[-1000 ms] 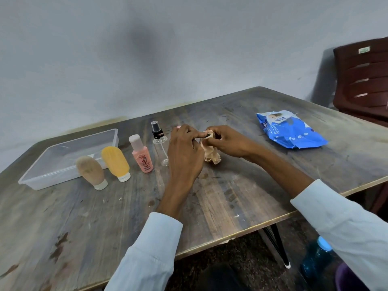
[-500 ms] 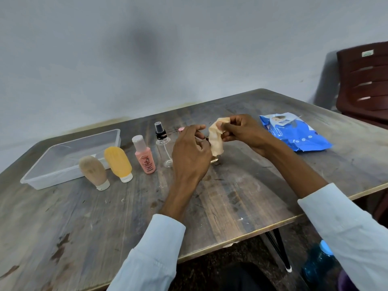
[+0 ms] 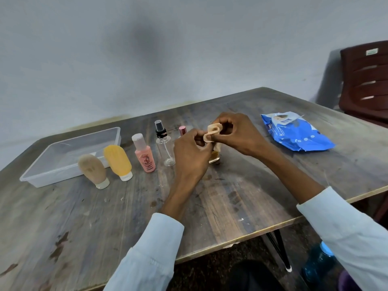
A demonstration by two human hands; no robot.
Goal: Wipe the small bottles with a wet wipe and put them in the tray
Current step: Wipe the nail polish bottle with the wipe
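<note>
Above the table's middle, my left hand (image 3: 190, 156) and my right hand (image 3: 235, 133) both pinch a folded beige wet wipe (image 3: 212, 133). Left of my hands stand a clear spray bottle (image 3: 164, 150), a pink bottle (image 3: 144, 153), a yellow tube (image 3: 118, 161) and a tan tube (image 3: 93, 170). A pink-capped bottle (image 3: 182, 130) peeks out behind my left hand. An amber bottle (image 3: 214, 159) stands below the wipe, mostly hidden. The clear plastic tray (image 3: 42, 179) lies at the far left with nothing visible in it.
A blue wet-wipe pack (image 3: 294, 133) lies on the table to the right. A dark red plastic chair (image 3: 367, 80) stands beyond the table's right corner. A blue water bottle (image 3: 319, 261) stands on the floor under the near right edge.
The wipe has been lifted off the table and folded over between both hands. My right hand went up and right, then came back toward my left hand.
</note>
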